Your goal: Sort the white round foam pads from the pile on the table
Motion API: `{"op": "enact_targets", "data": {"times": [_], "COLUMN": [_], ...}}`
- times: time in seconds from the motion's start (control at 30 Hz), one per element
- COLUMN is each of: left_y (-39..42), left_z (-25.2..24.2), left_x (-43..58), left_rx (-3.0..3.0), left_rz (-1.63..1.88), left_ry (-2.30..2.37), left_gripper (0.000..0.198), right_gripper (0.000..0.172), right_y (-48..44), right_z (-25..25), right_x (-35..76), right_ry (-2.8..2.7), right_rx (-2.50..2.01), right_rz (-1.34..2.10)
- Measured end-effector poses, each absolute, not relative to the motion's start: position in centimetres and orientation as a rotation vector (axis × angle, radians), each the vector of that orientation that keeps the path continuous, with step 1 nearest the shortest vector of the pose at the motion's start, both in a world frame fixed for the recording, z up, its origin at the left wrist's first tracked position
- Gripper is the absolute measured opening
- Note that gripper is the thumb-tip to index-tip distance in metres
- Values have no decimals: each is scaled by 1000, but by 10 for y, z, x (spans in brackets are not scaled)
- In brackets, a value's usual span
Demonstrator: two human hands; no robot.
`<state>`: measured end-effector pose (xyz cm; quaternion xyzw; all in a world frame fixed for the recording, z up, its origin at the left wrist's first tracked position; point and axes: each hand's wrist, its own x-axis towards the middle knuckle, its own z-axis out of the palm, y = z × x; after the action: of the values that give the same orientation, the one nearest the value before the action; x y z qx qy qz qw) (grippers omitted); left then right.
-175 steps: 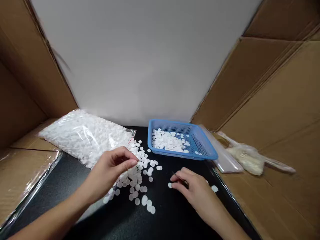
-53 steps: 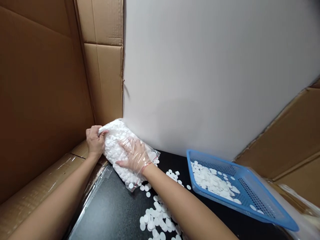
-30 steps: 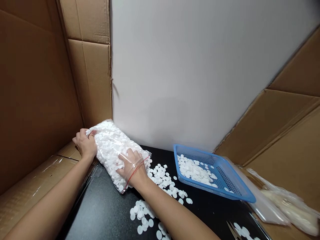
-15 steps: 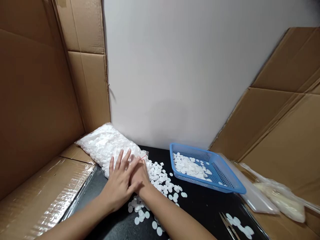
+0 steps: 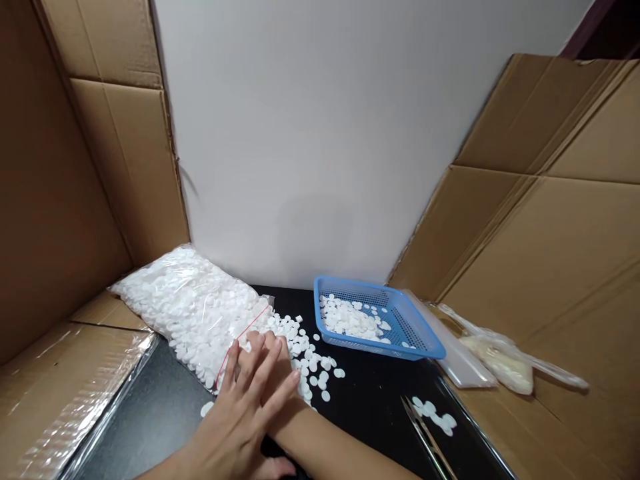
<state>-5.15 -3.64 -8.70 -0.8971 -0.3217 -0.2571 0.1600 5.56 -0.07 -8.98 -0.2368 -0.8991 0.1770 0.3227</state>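
Note:
My left hand [image 5: 243, 407] has its fingers spread across the back of my right hand [image 5: 279, 373], near the mouth of a clear bag [image 5: 195, 307]. Most of my right hand's fingers are hidden beneath the left, so their grip does not show. The bag lies on its side, bulging with small white discs, and a red line runs along its mouth. Loose white discs [image 5: 313, 363] are scattered on the black table just right of the bag's mouth. A few more lie left of my left hand.
A blue mesh basket [image 5: 417, 353] with white discs inside stands at the back right. Tweezers [image 5: 427, 437] lie beside a small group of discs [image 5: 434, 417]. Further right are clear plastic sheets [image 5: 457, 353] and a wrapped pale item [image 5: 503, 363]. Cardboard panels [image 5: 540, 267] flank the table.
The view has swung right. Both hands have drawn back toward me from the bag, still overlapped, and the red line at its mouth now shows. The basket and tweezers stay put on the table.

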Motion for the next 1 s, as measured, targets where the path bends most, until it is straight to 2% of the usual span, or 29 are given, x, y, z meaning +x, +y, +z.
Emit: {"op": "enact_targets", "data": {"times": [0.03,0.07,0.2,0.3,0.43,0.53,0.67,0.8,1.0], "left_y": [-37,-36,-33,-36,-45,-51,-57,-62,-68], "left_z": [-87,-87,-87,-86,-85,-84,-84,-87,-94], "left_x": [-50,-49,-50,-50,-45,-38,-29,-24,-29], "left_rx": [-2558,-2560,-2570,-2586,-2606,-2565,-2516,-2508,-2498], "left_rz": [-731,-729,-726,-691,-650,-629,-593,-571,-563], "left_ry": [-918,-905,-895,-868,-837,-780,-658,-608,-705], "left_gripper": [104,100,94,96,98,93,75,62,55], "right_gripper": [43,49,71,69,65,73,86,75,43], "right_y": [-3,-7,-26,-39,-53,-63,-71,-78,-100], "right_z": [-92,-95,-97,-90,-87,-104,-142,-166,-159], "right_x": [60,65,79,85,102,122,145,156,169], "right_ry": [-2438,-2452,-2362,-2455,-2476,-2464,-2466,-2385,-2367], "right_rx": [-397,-389,-1144,-1381,-1321,-1263,-1310,-1383,-1374], "right_rz": [545,568,408,214,91,4,-109,-146,-267]}}
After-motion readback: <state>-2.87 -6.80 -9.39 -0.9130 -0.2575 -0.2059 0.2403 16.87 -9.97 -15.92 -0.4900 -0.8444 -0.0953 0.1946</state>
